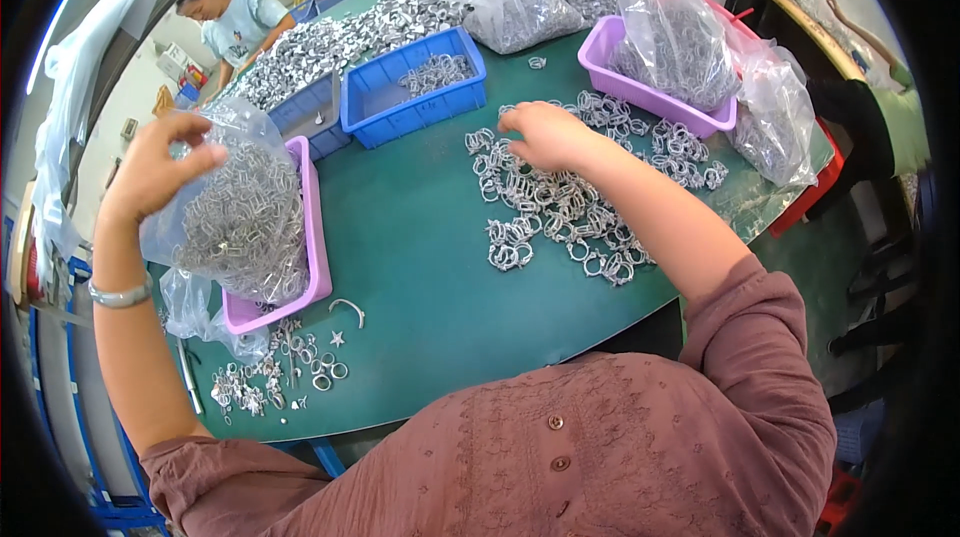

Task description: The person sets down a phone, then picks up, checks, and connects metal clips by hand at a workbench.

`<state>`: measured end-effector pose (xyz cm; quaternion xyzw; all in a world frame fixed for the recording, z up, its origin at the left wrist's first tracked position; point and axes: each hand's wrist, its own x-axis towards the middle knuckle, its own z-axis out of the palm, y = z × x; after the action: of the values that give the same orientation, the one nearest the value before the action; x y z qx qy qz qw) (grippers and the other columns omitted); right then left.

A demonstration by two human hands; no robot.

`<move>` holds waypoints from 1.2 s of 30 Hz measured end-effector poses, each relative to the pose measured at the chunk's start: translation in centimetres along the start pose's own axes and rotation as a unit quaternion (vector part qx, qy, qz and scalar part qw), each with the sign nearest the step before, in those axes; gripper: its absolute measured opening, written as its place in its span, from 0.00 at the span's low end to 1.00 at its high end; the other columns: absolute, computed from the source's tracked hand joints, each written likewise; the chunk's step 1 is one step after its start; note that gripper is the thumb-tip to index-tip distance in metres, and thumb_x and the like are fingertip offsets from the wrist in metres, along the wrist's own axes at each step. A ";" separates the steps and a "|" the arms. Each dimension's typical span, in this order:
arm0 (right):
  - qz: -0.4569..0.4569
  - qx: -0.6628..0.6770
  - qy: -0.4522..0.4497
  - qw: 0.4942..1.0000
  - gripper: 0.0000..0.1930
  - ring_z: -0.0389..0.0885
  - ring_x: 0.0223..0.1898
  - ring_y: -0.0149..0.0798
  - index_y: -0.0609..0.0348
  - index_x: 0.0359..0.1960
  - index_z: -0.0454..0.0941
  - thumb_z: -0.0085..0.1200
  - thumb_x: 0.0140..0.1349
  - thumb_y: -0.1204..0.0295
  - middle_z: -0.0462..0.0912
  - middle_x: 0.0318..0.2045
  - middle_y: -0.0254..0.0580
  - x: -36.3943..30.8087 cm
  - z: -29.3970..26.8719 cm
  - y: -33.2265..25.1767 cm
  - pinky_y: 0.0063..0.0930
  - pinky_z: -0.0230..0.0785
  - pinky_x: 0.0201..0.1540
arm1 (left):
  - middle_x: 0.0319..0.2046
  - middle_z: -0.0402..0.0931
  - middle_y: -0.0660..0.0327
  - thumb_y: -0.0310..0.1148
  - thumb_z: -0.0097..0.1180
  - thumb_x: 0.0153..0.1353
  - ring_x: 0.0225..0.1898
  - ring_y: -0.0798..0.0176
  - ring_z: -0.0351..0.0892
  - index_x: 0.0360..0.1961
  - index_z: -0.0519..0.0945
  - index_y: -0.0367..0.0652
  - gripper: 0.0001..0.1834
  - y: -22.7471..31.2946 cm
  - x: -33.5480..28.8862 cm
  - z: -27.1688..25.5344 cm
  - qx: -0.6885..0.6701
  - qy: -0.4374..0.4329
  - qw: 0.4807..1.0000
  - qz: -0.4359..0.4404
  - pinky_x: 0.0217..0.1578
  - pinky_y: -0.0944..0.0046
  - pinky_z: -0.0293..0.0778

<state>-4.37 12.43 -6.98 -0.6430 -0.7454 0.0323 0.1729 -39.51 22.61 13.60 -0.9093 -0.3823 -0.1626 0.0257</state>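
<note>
At the near left of the green table [420,257], small metal pieces [250,384] lie scattered, with a slim rod [188,377] beside them running roughly near to far, and a star [337,339] and a curved strip [350,310] just to their right. Behind these stands a pink tub [317,237], its long axis going away from the person, with an open clear bag of wire-like metal parts [245,222] resting in it. The left hand [165,162] is over the bag's far left side, fingers curled and thumb apart, pointing right; nothing shows between them, and contact with the bag cannot be told. To the right, the silvery rings [560,207] spread in a loose pile, their hoops turned every way with no shared axis. The right hand [545,137] is at the pile's far side, fingers bent together and pointing left; whether they pinch a ring is hidden. Beyond, a blue bin [420,117] lies lengthwise left to right, while a purple tub [650,109] slants from far left to near right. Farthest, a co-worker [245,22] leans beside a long heap of metal parts [350,42].
</note>
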 end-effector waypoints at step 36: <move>0.089 0.555 -0.093 0.821 0.09 0.69 0.21 0.24 0.64 0.34 0.70 0.50 0.49 0.80 0.73 0.21 0.33 -7.6 0.9 -6.2 0.18 0.64 0.23 | 0.40 0.67 0.64 0.20 0.52 0.51 0.35 0.71 0.70 0.41 0.73 0.40 0.14 16.4 -7.7 23.5 -0.592 0.018 0.804 0.055 0.36 0.73 0.69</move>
<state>-9.67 4.14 -7.76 -0.4957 -0.5530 0.5158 0.4270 -26.54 9.75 -9.79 -0.7642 -0.1606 -0.3723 -0.5015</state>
